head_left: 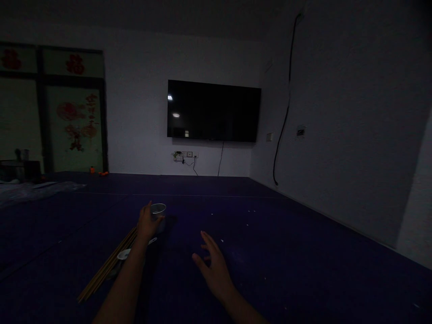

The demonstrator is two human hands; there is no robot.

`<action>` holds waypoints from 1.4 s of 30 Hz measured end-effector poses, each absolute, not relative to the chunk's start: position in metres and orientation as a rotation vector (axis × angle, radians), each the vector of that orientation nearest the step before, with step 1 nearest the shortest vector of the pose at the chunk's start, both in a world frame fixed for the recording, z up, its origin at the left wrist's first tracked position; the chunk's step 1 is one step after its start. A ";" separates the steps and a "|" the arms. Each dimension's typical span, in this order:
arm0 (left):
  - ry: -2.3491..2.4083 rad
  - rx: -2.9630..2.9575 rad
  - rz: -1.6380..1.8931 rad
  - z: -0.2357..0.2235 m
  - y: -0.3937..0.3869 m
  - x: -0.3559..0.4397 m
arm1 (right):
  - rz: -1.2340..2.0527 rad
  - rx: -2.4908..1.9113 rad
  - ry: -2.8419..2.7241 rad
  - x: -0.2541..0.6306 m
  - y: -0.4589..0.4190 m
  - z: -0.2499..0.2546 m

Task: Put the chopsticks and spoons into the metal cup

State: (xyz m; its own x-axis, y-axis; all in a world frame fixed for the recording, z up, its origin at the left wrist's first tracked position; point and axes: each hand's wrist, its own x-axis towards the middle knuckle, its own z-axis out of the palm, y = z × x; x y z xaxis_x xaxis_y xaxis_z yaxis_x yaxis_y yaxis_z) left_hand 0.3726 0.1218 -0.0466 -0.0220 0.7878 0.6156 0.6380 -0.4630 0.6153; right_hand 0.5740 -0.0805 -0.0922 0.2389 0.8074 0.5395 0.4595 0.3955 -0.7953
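Observation:
My left hand (147, 225) is at a clear cup (160, 209), its fingers on the left side and its thumb across the front. The cup stands upright on the dark blue surface (256, 261). Beside my left forearm lies a bundle of long thin wooden sticks, like chopsticks (104, 270). A white spoon (124, 254) is next to them, partly hidden under the forearm; a pale handle end (153, 241) shows on the other side. To the right, my right hand (212, 267) hovers with fingers apart and nothing in it.
Small white scraps (222, 240) dot the surface. Clear plastic sheeting (37, 191) and a dark box (32, 171) lie at the far left. Orange items (103, 173) sit near the door. A television (214, 111) hangs on the back wall; a black cable (286, 117) dangles at the right.

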 end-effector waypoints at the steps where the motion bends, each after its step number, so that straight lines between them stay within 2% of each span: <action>1: 1.537 2.093 1.493 -0.047 0.123 0.373 | 0.349 -1.237 -1.399 0.574 -0.080 -0.092; 7: 1.541 2.096 1.513 -0.049 0.128 0.370 | 0.268 -1.230 -1.351 0.578 -0.078 -0.089; 11: 1.622 2.083 1.496 -0.027 0.116 0.368 | 0.113 -1.262 -1.259 0.592 -0.075 -0.080; 16: 1.627 2.142 1.991 0.017 0.062 0.391 | 0.019 -1.452 -1.190 0.618 -0.083 -0.065; 18: 1.529 2.298 2.029 0.016 0.034 0.403 | -0.020 -1.524 -1.140 0.628 -0.090 -0.063; 23: 1.512 2.911 1.401 -0.034 -0.008 0.407 | -0.058 -1.631 -1.106 0.647 -0.101 -0.068; 27: 1.999 2.697 1.027 -0.056 -0.002 0.385 | -0.112 -1.626 -1.139 0.649 -0.099 -0.071; 33: 2.327 2.366 0.789 -0.048 0.011 0.357 | -0.159 -1.679 -1.322 0.637 -0.100 -0.069; 42: 2.306 2.277 0.531 -0.047 0.016 0.350 | -0.335 -1.784 -1.513 0.630 -0.099 -0.074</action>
